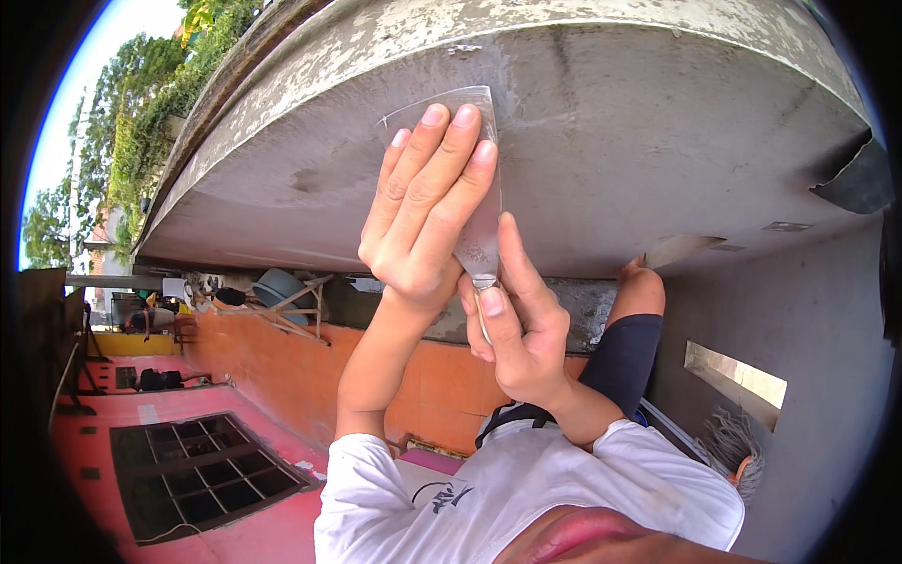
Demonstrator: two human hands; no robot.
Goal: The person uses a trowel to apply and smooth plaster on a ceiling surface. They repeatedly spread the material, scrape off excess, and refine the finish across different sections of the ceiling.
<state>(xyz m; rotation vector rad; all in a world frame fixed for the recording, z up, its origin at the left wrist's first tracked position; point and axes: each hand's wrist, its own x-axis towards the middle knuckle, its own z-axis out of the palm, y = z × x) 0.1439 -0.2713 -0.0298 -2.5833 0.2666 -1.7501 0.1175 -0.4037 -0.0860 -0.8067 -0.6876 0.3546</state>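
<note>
Surface: I log one grey plastered ceiling slab, outdoors, beside an orange wall and a red floor.

Tools: two putty blades. I see my blade flat against the slab.

Hands: my left hand, fingers together, presses it; my right hand grips its handle.

Another person's hand holds the second blade.

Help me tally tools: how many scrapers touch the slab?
2. One scraper under the left hand, its handle in the right hand; a second scraper in a co-worker's hand at right. More may be hidden.
</note>
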